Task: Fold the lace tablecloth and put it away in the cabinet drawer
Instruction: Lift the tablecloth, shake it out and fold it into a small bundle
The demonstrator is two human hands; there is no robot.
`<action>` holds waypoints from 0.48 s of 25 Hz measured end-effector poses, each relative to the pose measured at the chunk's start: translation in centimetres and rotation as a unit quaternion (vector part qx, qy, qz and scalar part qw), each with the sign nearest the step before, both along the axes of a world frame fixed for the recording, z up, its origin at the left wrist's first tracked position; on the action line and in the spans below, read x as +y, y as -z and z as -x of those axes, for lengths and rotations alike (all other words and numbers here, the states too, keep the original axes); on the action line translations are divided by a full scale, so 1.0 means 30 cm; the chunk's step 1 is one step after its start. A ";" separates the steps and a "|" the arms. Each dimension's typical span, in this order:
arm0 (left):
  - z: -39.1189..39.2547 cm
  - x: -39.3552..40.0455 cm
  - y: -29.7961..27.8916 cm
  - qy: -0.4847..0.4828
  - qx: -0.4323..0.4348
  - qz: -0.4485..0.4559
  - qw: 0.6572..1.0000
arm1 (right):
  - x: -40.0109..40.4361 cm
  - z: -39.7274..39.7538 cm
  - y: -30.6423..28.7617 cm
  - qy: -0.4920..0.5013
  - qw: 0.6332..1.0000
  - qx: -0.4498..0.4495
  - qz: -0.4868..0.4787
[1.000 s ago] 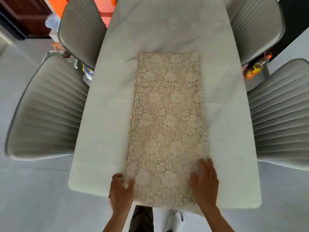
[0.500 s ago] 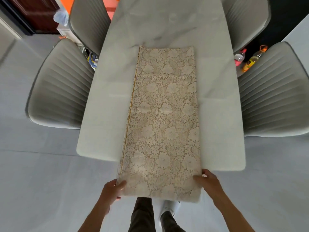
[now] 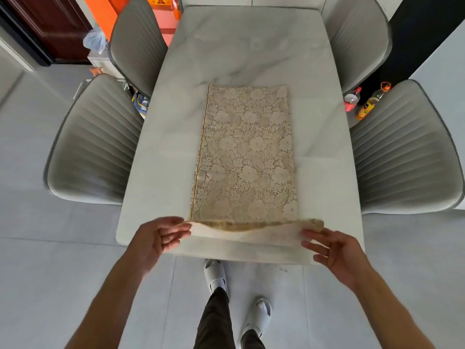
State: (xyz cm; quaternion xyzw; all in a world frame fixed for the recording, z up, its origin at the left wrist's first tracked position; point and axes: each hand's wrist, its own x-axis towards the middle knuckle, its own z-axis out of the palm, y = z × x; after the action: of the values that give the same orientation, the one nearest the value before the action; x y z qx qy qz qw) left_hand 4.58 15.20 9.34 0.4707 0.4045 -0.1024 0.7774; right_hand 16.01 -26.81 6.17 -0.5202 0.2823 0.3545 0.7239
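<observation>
The beige lace tablecloth [image 3: 245,157], folded into a long narrow strip with a gold edge on its left side, lies lengthwise on the white marble table [image 3: 161,157]. Its near end is lifted off the table and curls up, showing the pale underside. My left hand [image 3: 158,238] pinches the near left corner, palm turned up. My right hand [image 3: 334,250] holds the near right corner with its fingers spread under the cloth. The far end lies flat in the middle of the table. No cabinet drawer is in view.
Grey ribbed chairs stand on both sides: two on the left [image 3: 93,144] and two on the right [image 3: 407,149]. Bottles [image 3: 367,104] stand on the floor at the right between chairs. My feet in white slippers [image 3: 216,275] are below the table's near edge.
The near end of the cloth hung over the table's edge in both hands; now both hands have raised it above the table's near edge and it curls upward.
</observation>
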 end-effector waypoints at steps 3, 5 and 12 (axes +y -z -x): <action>-0.239 0.060 -0.009 0.067 -0.010 -0.006 0.998 | 0.094 -0.219 -0.007 -0.050 0.987 -0.045 0.146; -0.369 0.079 0.062 0.116 0.047 -0.113 0.986 | 0.167 -0.341 0.052 -0.061 0.957 -0.070 0.274; -0.547 0.094 0.415 0.129 0.064 -0.357 0.923 | 0.269 -0.423 0.304 -0.090 0.873 -0.160 0.451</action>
State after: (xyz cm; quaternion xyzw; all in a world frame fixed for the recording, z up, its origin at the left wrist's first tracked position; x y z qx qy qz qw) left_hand 21.00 18.04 -3.12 0.7576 0.3994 -0.0806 0.5100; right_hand 28.72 -18.75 -2.94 -0.8630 0.2436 0.1639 0.4112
